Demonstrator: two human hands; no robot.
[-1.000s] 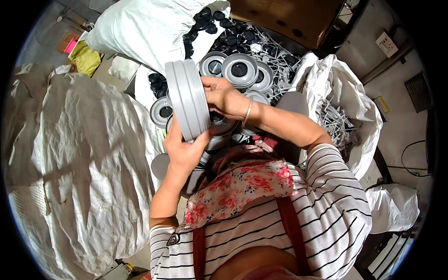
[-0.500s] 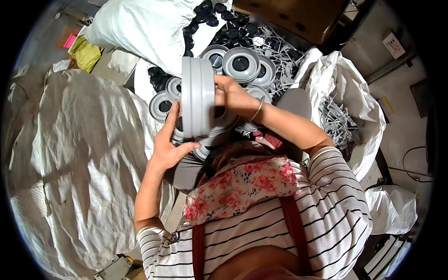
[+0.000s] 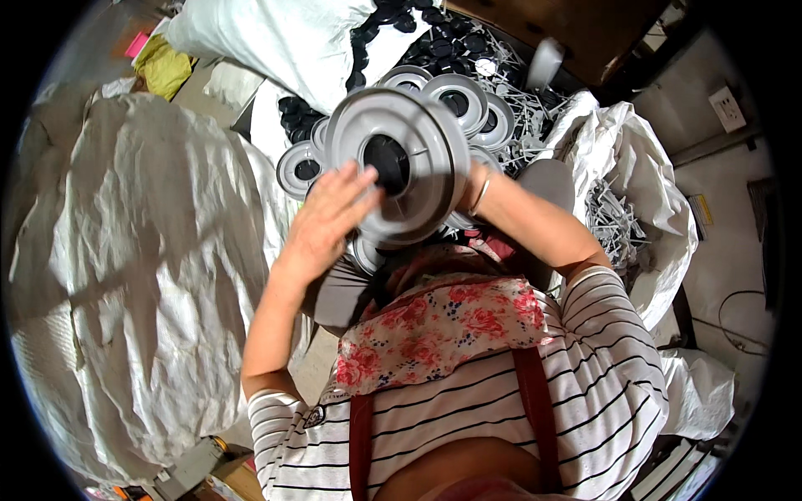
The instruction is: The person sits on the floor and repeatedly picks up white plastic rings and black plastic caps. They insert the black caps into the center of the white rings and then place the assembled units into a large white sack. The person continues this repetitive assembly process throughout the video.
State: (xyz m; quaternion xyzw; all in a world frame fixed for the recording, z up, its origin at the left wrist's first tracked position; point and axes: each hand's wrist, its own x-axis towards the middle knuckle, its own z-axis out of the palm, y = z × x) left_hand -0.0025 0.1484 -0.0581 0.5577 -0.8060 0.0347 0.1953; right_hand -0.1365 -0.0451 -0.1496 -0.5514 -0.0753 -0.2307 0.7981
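Observation:
A large grey round plastic part with a ringed rim and a black round centre is tilted up above my lap, its flat face toward me. My right hand grips it at the right edge; the fingers are hidden behind it. In front of its lower left face is my left hand, fingers stretched out and slightly blurred, the tips near the black centre. Whether they touch it I cannot tell. Behind lie several similar grey round parts with black centres.
Black caps and thin grey plastic sprues are heaped at the back. A blurred pale piece shows above them. An open white sack of sprues stands right, a full white sack lies back left, and large white sacking covers the left.
The grey part has turned from edge-on to face-on, showing its black centre. My left hand has left its lower edge and moved up before its face. A blurred pale piece has appeared at the back.

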